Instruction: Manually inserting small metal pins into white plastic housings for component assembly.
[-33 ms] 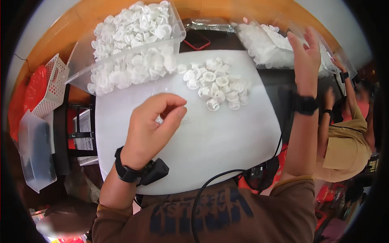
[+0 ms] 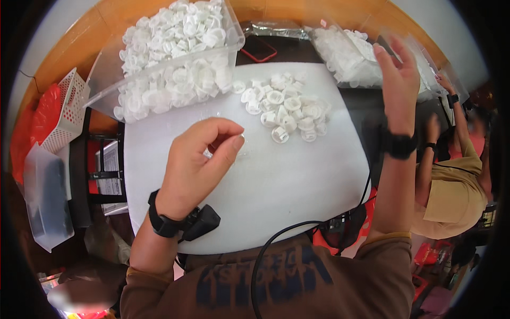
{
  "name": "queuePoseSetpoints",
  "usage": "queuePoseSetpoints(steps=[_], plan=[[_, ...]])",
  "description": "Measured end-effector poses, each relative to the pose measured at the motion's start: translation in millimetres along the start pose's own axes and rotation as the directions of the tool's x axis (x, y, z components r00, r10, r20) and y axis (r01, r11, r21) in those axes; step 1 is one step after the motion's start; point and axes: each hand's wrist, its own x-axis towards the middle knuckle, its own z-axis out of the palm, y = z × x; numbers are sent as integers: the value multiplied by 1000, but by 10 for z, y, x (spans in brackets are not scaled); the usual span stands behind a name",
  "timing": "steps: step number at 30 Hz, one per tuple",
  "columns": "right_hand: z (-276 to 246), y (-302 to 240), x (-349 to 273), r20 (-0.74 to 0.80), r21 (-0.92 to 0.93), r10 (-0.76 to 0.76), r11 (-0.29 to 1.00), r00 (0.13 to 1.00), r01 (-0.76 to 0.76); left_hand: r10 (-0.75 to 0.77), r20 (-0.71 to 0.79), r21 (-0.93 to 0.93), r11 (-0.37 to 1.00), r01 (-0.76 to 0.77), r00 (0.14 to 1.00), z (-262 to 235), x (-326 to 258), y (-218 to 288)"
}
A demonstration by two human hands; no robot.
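My left hand (image 2: 204,159) hovers over the white round table (image 2: 297,186), thumb and fingers pinched on a small clear plastic piece (image 2: 241,144). A loose pile of white plastic caps (image 2: 287,111) lies just beyond it on the table. My right hand (image 2: 398,74) is raised at the right with its fingers spread, beside a clear bag of white pieces (image 2: 345,53); I cannot tell whether it touches the bag. A clear bin (image 2: 175,58) heaped with more white caps stands at the table's far left edge.
A white basket (image 2: 66,114) and a red one (image 2: 40,119) sit at the left, above a clear container (image 2: 45,196). A red phone (image 2: 258,49) lies at the back. Another person (image 2: 451,181) works at the right. A black cable (image 2: 271,244) hangs near my chest.
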Motion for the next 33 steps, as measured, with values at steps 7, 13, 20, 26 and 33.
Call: queuePoseSetpoints(steps=[7,13,20,26,33], plan=[[86,-282,-897,717,-143,30,984,696,105,-18,54,251,968,4,998,-216,141,-149],[127,-174,-990,712,-141,-106,947,694,289,-74,116,258,965,42,990,-196,131,-184],[23,-291,-1032,739,-63,-130,963,661,260,246,329,416,829,-374,912,137,47,-331],[64,-262,-1014,694,-65,-140,965,706,255,148,402,628,674,-390,903,206,51,-414],[37,-347,-1033,616,78,-29,997,787,-25,125,374,655,665,-358,919,185,43,-400]])
